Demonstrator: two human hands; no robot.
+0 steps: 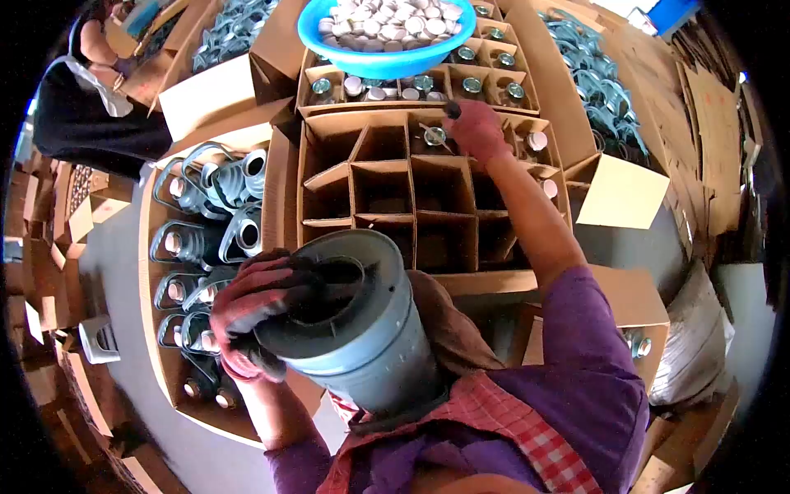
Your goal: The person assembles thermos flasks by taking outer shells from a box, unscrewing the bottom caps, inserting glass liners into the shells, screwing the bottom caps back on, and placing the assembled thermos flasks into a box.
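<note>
My left hand (pixel 262 309), in a red and dark glove, wraps round the upper rim of a blue-grey cylinder (pixel 370 329). The cylinder has a round dark opening and leans against my body, tilted. My right hand (pixel 477 132) reaches into the back of a divided cardboard box (pixel 485 284), its fingers curled downward. Just left of it, a glass bottle neck (pixel 434 137) shows in a compartment. What the right fingers hold, if anything, is hidden by the back of the hand. Bottles with pale caps (pixel 536 142) stand along that box's right side.
A blue basin (pixel 387 62) heaped with pale round caps rests on another divided box of bottles (pixel 514 92). At left, a carton (pixel 148 296) contains blue-grey handled containers (pixel 189 243). Further cartons hold blue-grey parts (pixel 601 90). A person (pixel 99 49) is at the upper left.
</note>
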